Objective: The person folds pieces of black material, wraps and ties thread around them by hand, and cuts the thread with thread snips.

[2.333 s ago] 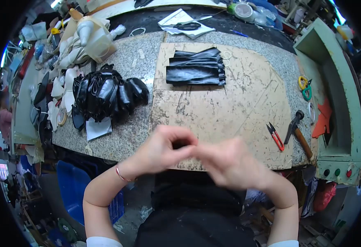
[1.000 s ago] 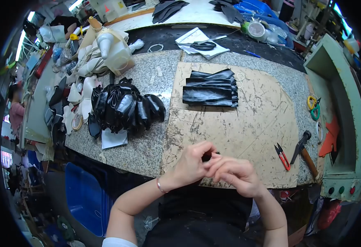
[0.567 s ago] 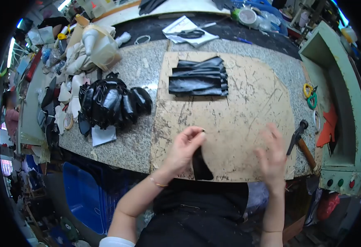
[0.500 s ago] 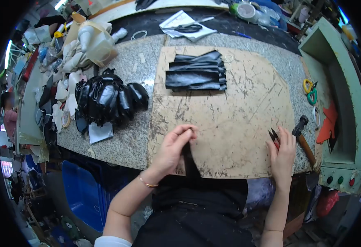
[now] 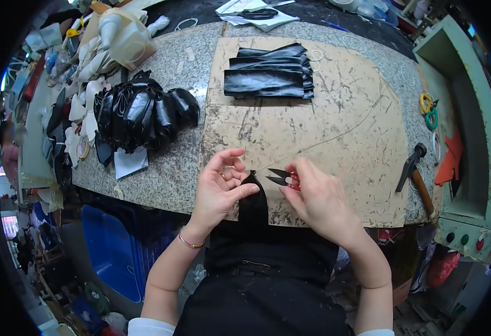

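Observation:
My left hand [image 5: 221, 187] pinches a black leather-like strip [image 5: 253, 210] near its gathered top end, thumb in front; the strip hangs over the board's front edge. A thin thread [image 5: 335, 138] runs from that end up to the right across the board. My right hand [image 5: 322, 199] grips red-handled thread snips [image 5: 279, 176], their blades parted and pointing left, close to the strip's top and the thread. Farther back lies a stack of flat black strips [image 5: 268, 83]. To the left sits a heap of gathered black pieces [image 5: 142, 112].
The scratched board [image 5: 357, 185] rests on a speckled stone tabletop [image 5: 172, 173]. At right lie a hammer [image 5: 419, 179], yellow-and-green scissors [image 5: 429, 112] and a pale green metal machine [image 5: 469, 190]. A blue bin [image 5: 108, 246] stands below on the left. Papers [image 5: 256, 17] lie at the back.
My right hand has brought the snips from the board's right side over to the strip's top end. My left hand's fingers have spread somewhat. The view has tilted lower.

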`<state>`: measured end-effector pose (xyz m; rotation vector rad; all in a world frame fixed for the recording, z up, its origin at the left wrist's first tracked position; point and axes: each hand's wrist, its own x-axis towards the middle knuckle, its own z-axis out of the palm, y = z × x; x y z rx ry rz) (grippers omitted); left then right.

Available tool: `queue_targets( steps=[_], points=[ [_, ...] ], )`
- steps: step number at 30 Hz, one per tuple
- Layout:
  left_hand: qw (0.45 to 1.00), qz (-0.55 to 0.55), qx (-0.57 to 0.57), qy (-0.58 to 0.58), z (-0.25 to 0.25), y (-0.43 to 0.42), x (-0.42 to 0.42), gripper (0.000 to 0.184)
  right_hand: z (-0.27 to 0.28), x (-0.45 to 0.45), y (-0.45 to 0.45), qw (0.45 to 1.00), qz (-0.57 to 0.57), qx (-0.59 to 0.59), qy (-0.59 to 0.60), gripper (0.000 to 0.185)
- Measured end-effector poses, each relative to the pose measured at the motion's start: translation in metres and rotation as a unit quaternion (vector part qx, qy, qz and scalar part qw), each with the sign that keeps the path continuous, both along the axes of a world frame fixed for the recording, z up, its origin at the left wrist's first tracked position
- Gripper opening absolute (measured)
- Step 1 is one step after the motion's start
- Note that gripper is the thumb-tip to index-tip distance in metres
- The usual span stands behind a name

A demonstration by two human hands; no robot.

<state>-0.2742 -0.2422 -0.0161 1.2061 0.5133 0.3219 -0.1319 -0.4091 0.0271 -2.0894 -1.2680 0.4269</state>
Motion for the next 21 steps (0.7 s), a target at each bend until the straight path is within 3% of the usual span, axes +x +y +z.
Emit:
queue_targets(
  steps=[8, 13, 16, 18, 19, 21],
  points=[
    [0.999, 0.020, 0.031, -0.013, -0.005, -0.002, -0.001, 0.068, -0.001, -0.007, 0.028, 0.992, 0.077, -0.068, -0.074, 0.021],
    [0.999, 0.036, -0.008, 0.007, -0.006, 0.012, -0.013, 0.064, -0.006, 0.008, -0.024, 0.995, -0.022, -0.090, -0.030, 0.019],
    [0.995, 0.055, -0.083, -0.004, 0.002, 0.022, -0.026, 0.059, -0.002, 0.026, -0.049, 0.986, -0.041, -0.062, -0.146, 0.026],
    [0.991, 0.064, -0.113, -0.035, -0.004, 0.026, -0.031, 0.051, 0.001, 0.024, -0.049, 0.986, -0.040, -0.011, -0.162, 0.030],
    [0.988, 0.087, -0.117, -0.057, -0.001, 0.023, -0.028, 0.050, 0.000, 0.016, -0.037, 0.993, -0.041, 0.029, -0.107, 0.031],
    [0.978, 0.133, -0.120, -0.104, 0.010, 0.018, -0.018, 0.047, -0.008, 0.004, -0.011, 0.991, -0.023, 0.068, 0.111, 0.029]
  ],
)
